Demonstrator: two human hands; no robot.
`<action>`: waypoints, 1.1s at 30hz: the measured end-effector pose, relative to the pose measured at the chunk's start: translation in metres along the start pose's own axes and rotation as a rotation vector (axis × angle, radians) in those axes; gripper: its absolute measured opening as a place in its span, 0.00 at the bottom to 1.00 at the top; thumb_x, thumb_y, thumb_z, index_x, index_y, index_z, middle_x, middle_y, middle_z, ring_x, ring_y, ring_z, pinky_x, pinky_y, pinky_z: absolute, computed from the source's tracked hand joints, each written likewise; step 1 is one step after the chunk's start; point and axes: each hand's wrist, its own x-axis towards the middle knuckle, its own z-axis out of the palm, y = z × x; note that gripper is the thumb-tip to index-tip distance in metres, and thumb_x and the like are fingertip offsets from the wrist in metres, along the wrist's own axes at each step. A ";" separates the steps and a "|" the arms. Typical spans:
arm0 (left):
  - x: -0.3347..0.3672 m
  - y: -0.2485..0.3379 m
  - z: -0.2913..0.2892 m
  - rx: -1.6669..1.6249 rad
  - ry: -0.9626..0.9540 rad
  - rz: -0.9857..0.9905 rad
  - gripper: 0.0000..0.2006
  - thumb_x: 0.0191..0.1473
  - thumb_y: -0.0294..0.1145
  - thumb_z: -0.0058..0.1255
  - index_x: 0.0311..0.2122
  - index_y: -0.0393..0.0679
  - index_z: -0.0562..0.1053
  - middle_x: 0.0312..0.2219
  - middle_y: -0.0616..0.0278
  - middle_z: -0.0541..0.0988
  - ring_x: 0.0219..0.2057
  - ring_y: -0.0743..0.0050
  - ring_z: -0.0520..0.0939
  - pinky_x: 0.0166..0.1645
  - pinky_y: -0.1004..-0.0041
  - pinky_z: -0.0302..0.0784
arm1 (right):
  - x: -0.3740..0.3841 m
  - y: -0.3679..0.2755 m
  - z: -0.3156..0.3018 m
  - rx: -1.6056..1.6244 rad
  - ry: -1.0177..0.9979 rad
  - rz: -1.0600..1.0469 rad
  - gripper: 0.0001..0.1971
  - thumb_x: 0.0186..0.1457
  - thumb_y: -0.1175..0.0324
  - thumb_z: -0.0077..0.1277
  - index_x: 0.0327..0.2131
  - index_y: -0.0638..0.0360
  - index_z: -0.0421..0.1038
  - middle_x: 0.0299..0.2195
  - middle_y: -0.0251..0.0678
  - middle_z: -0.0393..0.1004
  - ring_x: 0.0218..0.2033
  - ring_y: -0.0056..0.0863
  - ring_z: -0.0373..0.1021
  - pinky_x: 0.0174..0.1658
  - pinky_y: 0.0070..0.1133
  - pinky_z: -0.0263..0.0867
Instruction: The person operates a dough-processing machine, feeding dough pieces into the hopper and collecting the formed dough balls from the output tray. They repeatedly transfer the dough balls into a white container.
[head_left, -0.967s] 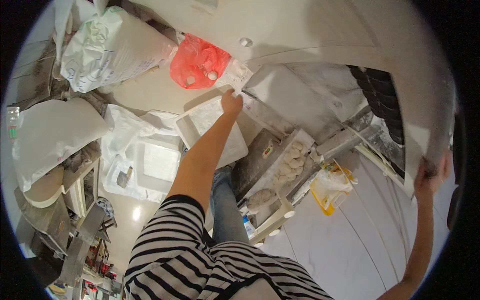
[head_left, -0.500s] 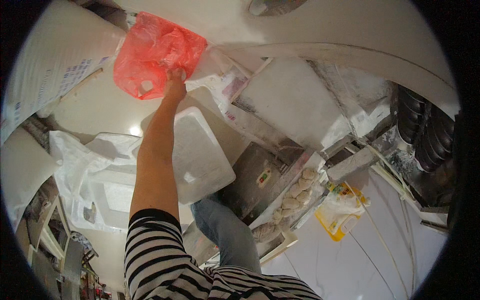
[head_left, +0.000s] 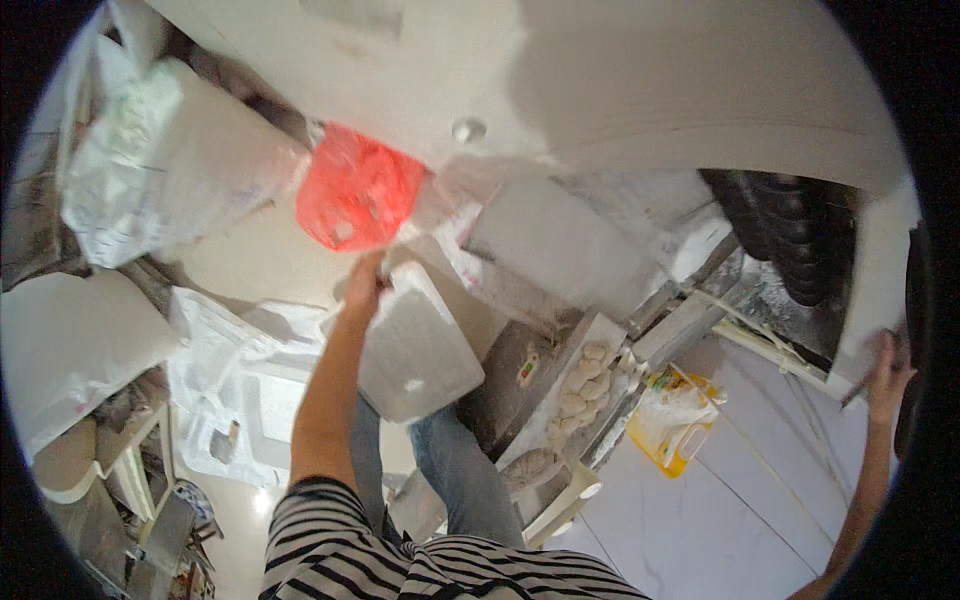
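Note:
My left hand (head_left: 366, 280) is at the upper left corner of a white foam lid or shallow box (head_left: 420, 345). Its fingers are smeared, so whether they grip that corner cannot be made out. Just beyond it lies a crumpled red plastic bag (head_left: 362, 188) with a handle hole. Far to the right, my right hand (head_left: 885, 375) is raised with bent fingers beside a pale upright panel (head_left: 870, 285). Those fingers look closed, but what they hold is blurred in dim light.
Large white sacks (head_left: 190, 160) stand at the left, near a white foam box (head_left: 270, 405) in clear plastic. Pale dough pieces (head_left: 580, 395) lie on a narrow board at centre right. A yellow-and-white bag (head_left: 670, 425) rests on the marbled surface. Dark ribbed parts (head_left: 785, 235) sit inside machinery.
My left hand has left the red bag and come back to the foam lid's corner. My right hand has come into view at the right. The whole view has shifted.

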 end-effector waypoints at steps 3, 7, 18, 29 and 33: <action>-0.126 0.057 0.037 -0.408 -0.121 0.002 0.17 0.59 0.46 0.44 0.42 0.41 0.69 0.31 0.57 0.75 0.26 0.69 0.77 0.26 0.73 0.72 | 0.030 -0.054 0.003 0.004 -0.109 0.046 0.35 0.52 0.73 0.54 0.62 0.60 0.52 0.62 0.45 0.53 0.63 0.42 0.50 0.63 0.33 0.48; -0.278 0.192 0.086 -0.365 -0.395 0.363 0.13 0.57 0.38 0.48 0.43 0.41 0.68 0.34 0.55 0.76 0.32 0.65 0.78 0.30 0.72 0.75 | 0.061 -0.103 -0.006 0.222 -0.019 0.058 0.40 0.38 0.71 0.59 0.58 0.63 0.57 0.59 0.48 0.57 0.59 0.48 0.55 0.62 0.36 0.50; -0.335 0.546 0.306 1.151 0.226 1.856 0.32 0.45 0.39 0.61 0.56 0.47 0.65 0.55 0.43 0.63 0.58 0.41 0.61 0.58 0.48 0.58 | 0.071 -0.111 -0.025 0.381 0.019 0.039 0.45 0.31 0.70 0.66 0.57 0.61 0.56 0.55 0.43 0.58 0.56 0.47 0.57 0.57 0.38 0.54; -0.228 0.603 0.374 1.481 0.413 1.800 0.32 0.54 0.42 0.43 0.64 0.48 0.54 0.65 0.42 0.46 0.66 0.39 0.42 0.64 0.36 0.37 | 0.063 -0.109 -0.012 0.322 0.029 0.069 0.45 0.35 0.65 0.67 0.59 0.56 0.55 0.58 0.39 0.57 0.57 0.42 0.56 0.58 0.38 0.53; -0.280 0.575 0.334 1.425 0.411 2.076 0.27 0.58 0.40 0.42 0.61 0.45 0.60 0.60 0.42 0.59 0.62 0.42 0.57 0.64 0.48 0.50 | 0.062 -0.107 -0.004 0.246 0.051 0.083 0.44 0.37 0.64 0.66 0.60 0.51 0.55 0.58 0.36 0.57 0.57 0.41 0.56 0.59 0.37 0.53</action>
